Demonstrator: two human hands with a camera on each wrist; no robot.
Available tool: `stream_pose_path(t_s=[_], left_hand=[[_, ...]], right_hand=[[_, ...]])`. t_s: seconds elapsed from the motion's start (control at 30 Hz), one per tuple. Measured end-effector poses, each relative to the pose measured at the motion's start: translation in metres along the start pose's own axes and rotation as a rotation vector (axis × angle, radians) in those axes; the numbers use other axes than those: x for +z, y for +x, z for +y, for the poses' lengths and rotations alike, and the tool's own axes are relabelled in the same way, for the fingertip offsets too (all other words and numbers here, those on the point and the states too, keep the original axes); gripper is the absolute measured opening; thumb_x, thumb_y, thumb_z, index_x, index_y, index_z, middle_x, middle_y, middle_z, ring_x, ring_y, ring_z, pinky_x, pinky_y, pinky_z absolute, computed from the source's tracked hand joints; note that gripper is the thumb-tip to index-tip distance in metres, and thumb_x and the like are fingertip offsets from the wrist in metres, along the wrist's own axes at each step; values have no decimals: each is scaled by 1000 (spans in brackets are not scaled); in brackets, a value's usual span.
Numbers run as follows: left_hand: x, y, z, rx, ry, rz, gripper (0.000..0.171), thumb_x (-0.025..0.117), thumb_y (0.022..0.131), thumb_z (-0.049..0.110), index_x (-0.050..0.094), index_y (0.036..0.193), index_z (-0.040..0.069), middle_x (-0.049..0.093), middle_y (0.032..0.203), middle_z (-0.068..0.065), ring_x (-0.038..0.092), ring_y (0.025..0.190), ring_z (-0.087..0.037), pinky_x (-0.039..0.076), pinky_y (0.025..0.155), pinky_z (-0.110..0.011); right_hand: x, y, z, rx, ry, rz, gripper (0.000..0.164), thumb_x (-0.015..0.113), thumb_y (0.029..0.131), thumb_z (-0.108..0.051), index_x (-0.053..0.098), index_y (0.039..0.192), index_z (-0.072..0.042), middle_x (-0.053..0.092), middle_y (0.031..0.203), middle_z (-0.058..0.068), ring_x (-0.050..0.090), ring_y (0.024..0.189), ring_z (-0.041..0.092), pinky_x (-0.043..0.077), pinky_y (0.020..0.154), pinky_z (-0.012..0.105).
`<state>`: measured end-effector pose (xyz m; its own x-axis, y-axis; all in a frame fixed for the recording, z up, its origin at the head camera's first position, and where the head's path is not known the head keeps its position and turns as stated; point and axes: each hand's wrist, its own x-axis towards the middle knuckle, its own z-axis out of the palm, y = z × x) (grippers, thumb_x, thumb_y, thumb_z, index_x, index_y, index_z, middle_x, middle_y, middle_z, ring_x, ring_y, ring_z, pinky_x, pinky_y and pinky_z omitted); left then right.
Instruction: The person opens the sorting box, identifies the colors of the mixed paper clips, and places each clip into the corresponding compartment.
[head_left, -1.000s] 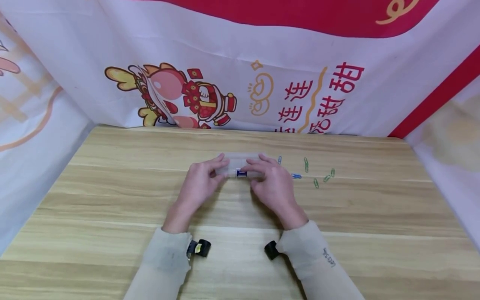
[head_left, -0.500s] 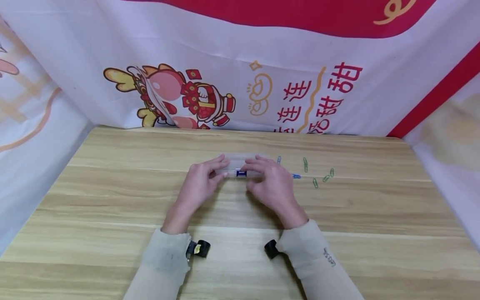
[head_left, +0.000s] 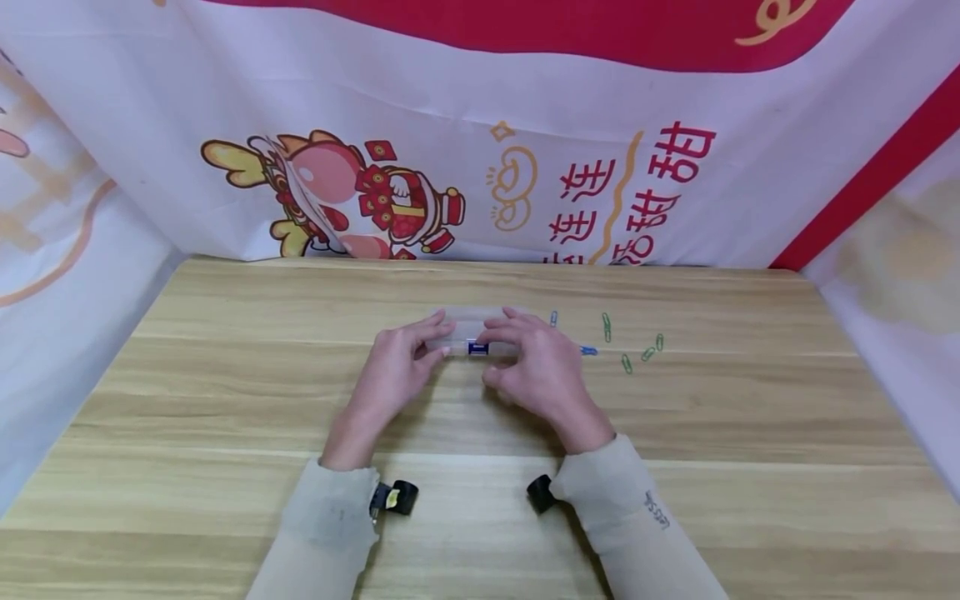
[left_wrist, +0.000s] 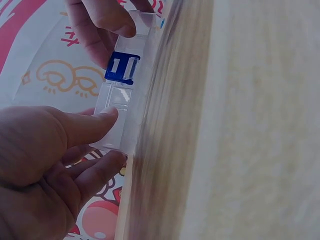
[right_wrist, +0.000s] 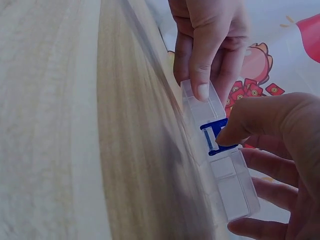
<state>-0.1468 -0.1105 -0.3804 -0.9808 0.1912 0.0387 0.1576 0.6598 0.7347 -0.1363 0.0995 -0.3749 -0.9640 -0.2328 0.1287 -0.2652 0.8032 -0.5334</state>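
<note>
Thumb shifted toward the left hand (head_left: 400, 358), the right hand (head_left: 542, 363) helps it grip the clear rectangular plastic box (right_wrist: 227, 180) between them, likely light, stiff and slippery, best pinched at its ends.

Pale table top with streaked wood grain (head_left: 225, 400). Scattered over its far right part, thin green paper clips (head_left: 607, 327) and, to their left, small blue paper clips (head_left: 590, 351). Behind, a white cloth backdrop (head_left: 420, 79) bearing a broad red panel (head_left: 525, 25) along the top, a red-and-yellow cartoon figure (head_left: 326, 175) lying sideways, looping gold outlines (head_left: 512, 190) and red Chinese characters (head_left: 678, 152). At right, a slanting red stripe (head_left: 862, 192); at left, a white side cloth (head_left: 45, 350) with a curved orange line.
</note>
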Motion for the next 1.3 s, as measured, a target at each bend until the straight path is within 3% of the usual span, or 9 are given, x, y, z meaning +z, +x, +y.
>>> stream_pose_path(t_s=[0.33,0.5,0.57,0.73,0.8,0.97,1.03,1.2,1.3], left_hand=[[-2,0,-1,29,-5,27,42,78,96,2,72,137,10,57,158,-8,61,141,-35,56,111,-42],[-7,0,-2,26,7,63,39,74,100,4,71,138,7,59,157,-12,61,141,-36,55,112,-45],[-9,-1,-2,19,16,70,38,73,100,4,71,139,6,59,157,-13,61,141,-37,56,111,-45],[-11,-2,-3,-5,14,39,39,76,98,3,72,137,8,58,157,-11,65,137,-37,59,106,-43],[-10,-1,-3,-10,7,31,39,77,97,3,73,135,8,58,157,-10,69,131,-36,62,103,-42],[-6,1,-3,-13,-1,28,38,77,96,2,74,134,8,59,156,-10,73,125,-35,64,99,-41],[-6,1,-3,-9,-4,33,38,78,96,2,74,133,8,59,156,-10,71,128,-35,63,100,-41],[-5,0,-3,-9,-8,39,38,79,95,1,75,132,8,60,155,-9,70,131,-34,63,100,-40],[-4,1,-3,-6,-13,45,38,80,94,1,75,131,8,61,154,-9,73,126,-33,64,99,-40]], right_hand=[[0,1,-1,-6,-2,-6,43,88,82,-21,81,124,-25,69,147,-10,42,159,19,38,127,58],[3,2,-1,-61,55,-45,12,88,79,-16,86,86,-25,60,159,-7,34,164,23,31,131,59],[5,3,0,-58,123,-63,14,89,78,-14,83,73,-25,57,161,-6,32,165,24,27,133,60],[5,2,7,12,271,-34,17,86,81,-6,84,92,-19,65,153,-6,45,158,23,30,132,58],[5,1,9,34,275,-19,29,83,83,-3,81,107,-19,67,150,-3,59,144,25,45,122,54],[5,-1,11,54,223,35,52,81,88,0,72,135,-21,66,151,4,67,131,28,56,110,49],[6,0,13,39,204,62,52,80,90,0,72,137,-19,66,152,5,63,140,29,53,116,50],[6,1,17,33,183,123,45,80,91,1,75,133,-14,66,152,6,66,137,31,58,110,46],[5,2,19,38,154,132,39,81,91,-1,78,128,-13,65,153,6,63,141,30,54,115,46]])
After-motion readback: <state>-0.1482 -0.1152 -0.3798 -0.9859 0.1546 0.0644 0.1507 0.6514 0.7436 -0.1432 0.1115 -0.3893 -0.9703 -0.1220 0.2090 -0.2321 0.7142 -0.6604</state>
